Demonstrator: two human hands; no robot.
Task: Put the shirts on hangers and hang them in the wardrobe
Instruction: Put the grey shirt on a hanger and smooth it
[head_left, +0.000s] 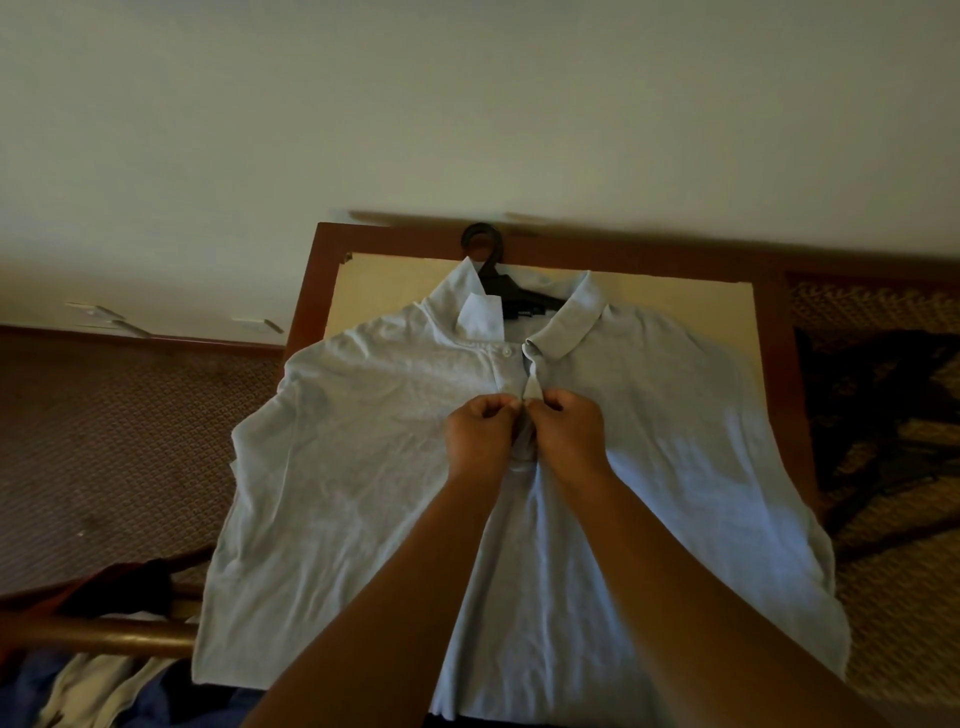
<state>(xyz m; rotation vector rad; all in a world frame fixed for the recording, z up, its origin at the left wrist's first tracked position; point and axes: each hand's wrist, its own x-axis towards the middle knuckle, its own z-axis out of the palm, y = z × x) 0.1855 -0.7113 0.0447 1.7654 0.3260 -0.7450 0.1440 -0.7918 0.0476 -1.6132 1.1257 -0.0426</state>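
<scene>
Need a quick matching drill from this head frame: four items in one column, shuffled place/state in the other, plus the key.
Things
1. black hanger
2. light grey polo shirt
3. left hand
4. dark garment

Places or states
A. lying on the patterned carpet to the right of the table
B. spread flat on the wooden-framed table
C. inside the collar, hook poking out over the table's far edge
D. pinching the placket opposite the right hand

Pairs: 1-C, 2-B, 3-D, 4-A
</scene>
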